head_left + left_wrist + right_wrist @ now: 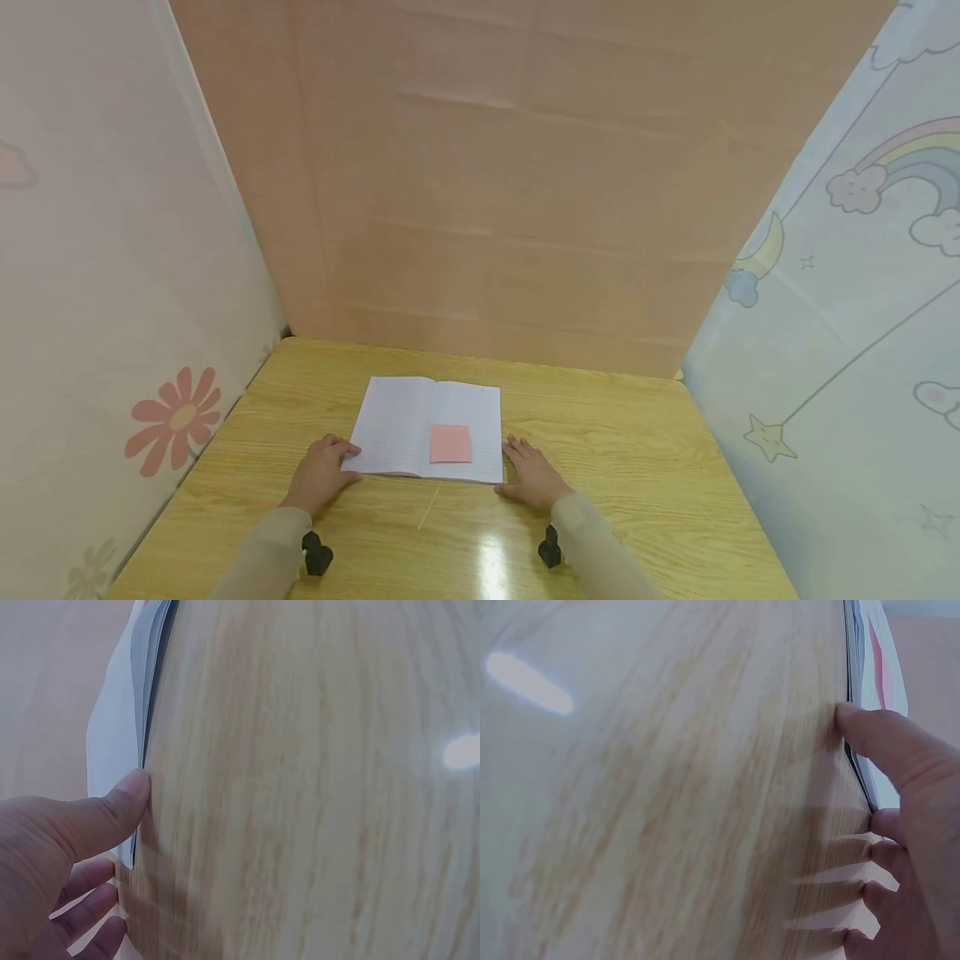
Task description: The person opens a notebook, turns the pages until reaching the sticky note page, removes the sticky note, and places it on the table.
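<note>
An open notebook (393,429) with ruled white pages lies flat on the wooden table. On its right page sits a square pink sticky note (451,444). My left hand (321,472) rests at the notebook's lower left corner, the thumb (127,796) along the front edge and the other fingers by the side. At the opposite lower corner, my right hand (534,475) lies with spread fingers beside the right edge. Its thumb (881,739) touches the front edge in the right wrist view. Neither hand grips the notebook.
Pale wood tabletop (622,467) surrounds the notebook. A tan panel (487,208) stands behind the table, and patterned walls (847,333) flank it. Dark wrist mounts (317,554) sit on both sleeves. Light glares off the tabletop near the front.
</note>
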{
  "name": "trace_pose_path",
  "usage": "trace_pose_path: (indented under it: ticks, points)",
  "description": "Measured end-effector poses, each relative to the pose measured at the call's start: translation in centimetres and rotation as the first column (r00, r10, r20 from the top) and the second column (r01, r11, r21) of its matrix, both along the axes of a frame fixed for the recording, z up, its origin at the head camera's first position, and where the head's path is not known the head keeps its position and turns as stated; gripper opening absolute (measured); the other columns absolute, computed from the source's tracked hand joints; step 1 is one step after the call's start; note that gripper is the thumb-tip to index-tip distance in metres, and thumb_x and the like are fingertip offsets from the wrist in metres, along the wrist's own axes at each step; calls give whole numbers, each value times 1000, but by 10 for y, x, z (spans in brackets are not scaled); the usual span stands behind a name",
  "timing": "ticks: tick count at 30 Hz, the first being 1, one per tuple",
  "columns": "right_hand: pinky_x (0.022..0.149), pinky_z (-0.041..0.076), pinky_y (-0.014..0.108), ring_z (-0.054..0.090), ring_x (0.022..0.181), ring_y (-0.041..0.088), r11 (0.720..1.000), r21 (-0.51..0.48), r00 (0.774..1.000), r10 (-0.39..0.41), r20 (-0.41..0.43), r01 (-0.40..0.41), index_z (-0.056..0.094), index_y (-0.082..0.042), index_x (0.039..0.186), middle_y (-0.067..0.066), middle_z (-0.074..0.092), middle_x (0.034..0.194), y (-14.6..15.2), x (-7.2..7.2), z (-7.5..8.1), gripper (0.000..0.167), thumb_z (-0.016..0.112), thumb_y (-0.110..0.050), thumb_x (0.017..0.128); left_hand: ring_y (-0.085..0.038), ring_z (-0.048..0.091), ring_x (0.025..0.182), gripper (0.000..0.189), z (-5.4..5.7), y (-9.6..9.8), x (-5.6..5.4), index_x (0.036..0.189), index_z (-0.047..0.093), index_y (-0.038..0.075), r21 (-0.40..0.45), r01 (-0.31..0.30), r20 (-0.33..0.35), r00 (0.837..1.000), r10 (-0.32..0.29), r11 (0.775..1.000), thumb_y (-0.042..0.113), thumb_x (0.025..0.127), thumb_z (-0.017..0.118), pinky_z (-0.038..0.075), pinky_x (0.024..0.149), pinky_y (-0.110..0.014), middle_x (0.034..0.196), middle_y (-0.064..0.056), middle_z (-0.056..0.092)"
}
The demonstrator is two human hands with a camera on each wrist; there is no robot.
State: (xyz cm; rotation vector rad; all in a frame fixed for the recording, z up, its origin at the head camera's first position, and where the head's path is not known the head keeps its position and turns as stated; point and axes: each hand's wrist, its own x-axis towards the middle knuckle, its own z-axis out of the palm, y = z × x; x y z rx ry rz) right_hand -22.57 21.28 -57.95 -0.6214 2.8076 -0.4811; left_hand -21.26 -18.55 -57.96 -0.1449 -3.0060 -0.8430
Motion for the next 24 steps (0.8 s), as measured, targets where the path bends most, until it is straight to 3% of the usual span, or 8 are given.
trace_pose_path:
  ticks: [5, 11, 17, 24]
  points:
    - [114, 24, 58, 24, 143, 43, 999, -32, 1000, -1, 17, 1, 33, 0, 148, 21, 26, 156, 1, -1, 2, 84, 65, -50, 88, -32, 56, 102, 34, 1, 2, 2, 104, 72, 10, 8, -13, 6, 1000, 13, 1000, 20, 74, 84, 48, 87, -50, 111, -11, 60]
    - [111, 30, 55, 35, 138, 41, 983, -174, 998, -66, -4, 65, 38, -1, 146, 20, 39, 150, -5, -9, 14, 71, 65, -38, 91, -31, 55, 103, 34, 2, 3, 1, 105, 71, 10, 16, -20, 14, 1000, 20, 1000, 19, 74, 83, 48, 87, -50, 111, -11, 59]
    - [107, 37, 55, 42, 134, 38, 938, -333, 995, -104, -9, 95, 44, -8, 144, 16, 46, 145, -24, -14, 26, 64, 66, -35, 91, -32, 55, 103, 35, 1, 2, 0, 105, 71, 10, 18, -16, 10, 1000, 16, 1000, 20, 74, 83, 48, 87, -51, 111, -11, 59]
    - [100, 45, 50, 52, 123, 32, 879, -458, 991, -131, 34, 132, 53, -11, 137, 10, 54, 135, -38, -18, 9, 58, 72, -30, 87, -32, 56, 102, 35, 2, 2, 1, 105, 71, 10, 13, -7, 2, 1000, 7, 1000, 20, 74, 84, 49, 86, -51, 111, -12, 59]
